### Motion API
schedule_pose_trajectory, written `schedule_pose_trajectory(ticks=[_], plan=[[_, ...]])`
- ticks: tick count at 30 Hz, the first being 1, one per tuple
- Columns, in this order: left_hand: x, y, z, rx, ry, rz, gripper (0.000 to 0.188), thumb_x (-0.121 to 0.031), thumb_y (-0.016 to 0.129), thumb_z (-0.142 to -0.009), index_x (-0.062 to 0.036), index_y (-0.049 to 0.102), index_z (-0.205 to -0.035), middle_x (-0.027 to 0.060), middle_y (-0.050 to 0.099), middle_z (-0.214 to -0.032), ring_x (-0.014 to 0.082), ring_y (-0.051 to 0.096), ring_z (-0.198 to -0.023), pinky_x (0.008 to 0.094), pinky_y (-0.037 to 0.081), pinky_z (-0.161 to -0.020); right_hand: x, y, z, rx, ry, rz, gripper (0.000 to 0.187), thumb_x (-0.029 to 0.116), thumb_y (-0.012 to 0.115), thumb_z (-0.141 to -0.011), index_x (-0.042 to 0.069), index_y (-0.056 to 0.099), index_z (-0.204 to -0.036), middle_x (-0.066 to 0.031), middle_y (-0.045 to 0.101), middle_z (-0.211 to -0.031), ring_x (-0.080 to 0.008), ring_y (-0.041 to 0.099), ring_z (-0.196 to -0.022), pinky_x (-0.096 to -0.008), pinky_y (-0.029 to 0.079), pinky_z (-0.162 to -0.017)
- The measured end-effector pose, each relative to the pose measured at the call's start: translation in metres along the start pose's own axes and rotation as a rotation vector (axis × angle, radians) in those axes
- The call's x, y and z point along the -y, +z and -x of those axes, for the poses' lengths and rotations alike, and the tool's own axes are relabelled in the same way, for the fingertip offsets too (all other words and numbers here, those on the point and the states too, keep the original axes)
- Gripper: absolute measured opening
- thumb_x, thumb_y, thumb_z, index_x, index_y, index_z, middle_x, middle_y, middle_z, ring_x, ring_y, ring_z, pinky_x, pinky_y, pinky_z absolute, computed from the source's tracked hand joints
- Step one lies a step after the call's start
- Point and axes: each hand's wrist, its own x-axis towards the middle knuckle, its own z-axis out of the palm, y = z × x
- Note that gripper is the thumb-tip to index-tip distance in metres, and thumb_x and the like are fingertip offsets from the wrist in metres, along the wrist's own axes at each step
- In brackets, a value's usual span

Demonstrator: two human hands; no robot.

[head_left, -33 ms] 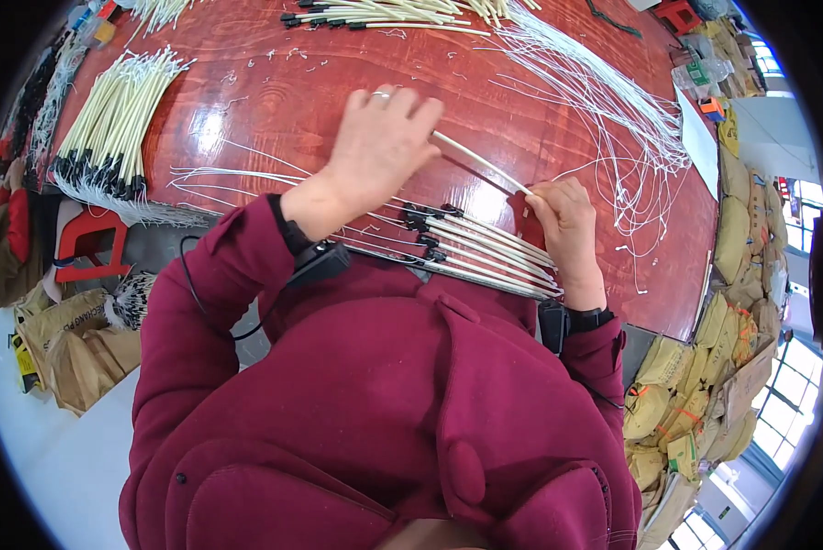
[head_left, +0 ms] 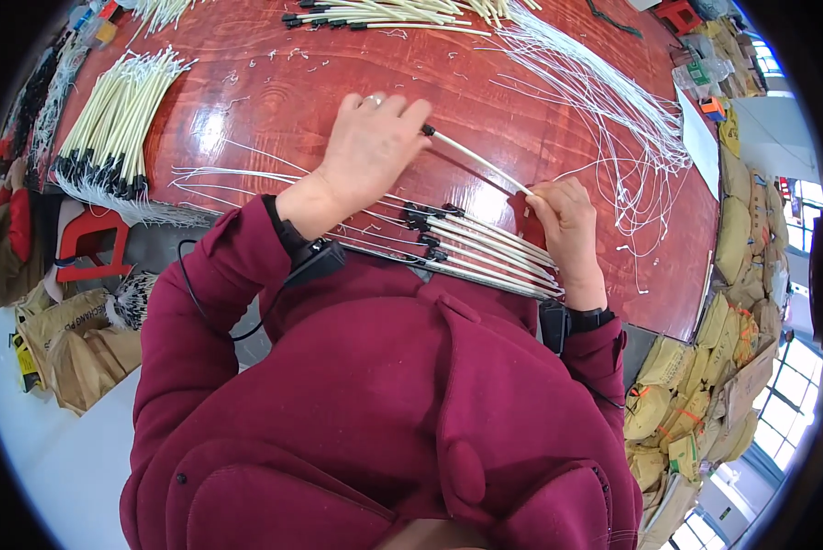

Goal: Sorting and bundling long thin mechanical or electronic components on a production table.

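In the head view, a person in a dark red coat works at a shiny red table. The left hand is bent, with its back facing up and a ring on one finger. It is right by the black end of a thin, pale stick. Its fingertips are hidden, so I cannot tell how far shut it is or if it grips anything. The right hand is closed, and its thumb and finger pinch the other end of the stick. The stick slants over the table between the two hands, with its black end up and to the left.

Just below it, near the coat, lies a row of sticks with black ends on the left. Thin white strings run out to the left. A big bunch of sticks lies at the far left, and more sticks lie at the top. Long white strings spread over the right side, near a white sheet of paper. Yellowish sacks are piled up on the right.
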Motion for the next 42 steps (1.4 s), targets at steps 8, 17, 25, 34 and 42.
schedule_pose_trajectory(ticks=[8,17,25,34,42], plan=[[0.028,-0.006,0.014,0.266,-0.590,0.862,0.030,-0.007,0.068,-0.094,-0.0034,0.066,-0.124,0.0083,0.071,-0.083,0.0207,0.070,-0.078,0.0334,0.053,-0.068,0.009,-0.003,-0.001,-0.066,-0.078,0.021,0.005,0.005,0.073,-0.085,0.002,0.073,-0.090,-0.0072,0.071,-0.088,-0.0250,0.060,-0.087,-0.0353,0.047,-0.079],[0.182,-0.105,0.106,0.097,-0.540,-0.312,0.020,-0.018,0.058,-0.099,-0.0020,0.068,-0.105,0.0205,0.069,-0.100,0.0402,0.066,-0.095,0.0466,0.051,-0.084,-0.001,-0.043,0.032,-0.045,-0.039,0.092,0.008,0.006,0.076,-0.081,0.004,0.074,-0.089,-0.0046,0.073,-0.095,-0.0247,0.056,-0.091,-0.0351,0.046,-0.083],[0.174,-0.133,0.149,0.404,-0.591,-0.370,0.017,-0.013,0.061,-0.097,0.0005,0.065,-0.107,0.0225,0.066,-0.111,0.0396,0.064,-0.105,0.0425,0.051,-0.089,-0.008,-0.062,0.056,0.245,-0.024,-0.003,0.019,0.015,0.077,-0.081,0.004,0.075,-0.096,-0.0061,0.073,-0.105,-0.0261,0.056,-0.098,-0.0394,0.046,-0.089],[0.054,-0.013,-0.038,0.320,-0.115,0.338,0.019,-0.014,0.068,-0.093,-0.0024,0.069,-0.108,0.0135,0.070,-0.109,0.0321,0.066,-0.105,0.0386,0.053,-0.090,-0.017,-0.052,0.035,-0.009,0.127,0.162,0.037,0.020,0.073,-0.087,-0.001,0.069,-0.117,-0.0137,0.066,-0.128,-0.0322,0.058,-0.109,-0.0421,0.045,-0.097],[-0.084,0.133,-0.139,0.437,0.539,0.478,0.014,-0.015,0.054,-0.094,-0.0052,0.058,-0.104,0.0130,0.058,-0.103,0.0330,0.064,-0.093,0.0463,0.053,-0.075,-0.018,-0.040,0.058,0.063,0.201,0.306,0.042,0.024,0.070,-0.090,-0.003,0.067,-0.122,-0.0136,0.065,-0.132,-0.0330,0.058,-0.113,-0.0436,0.044,-0.098]])
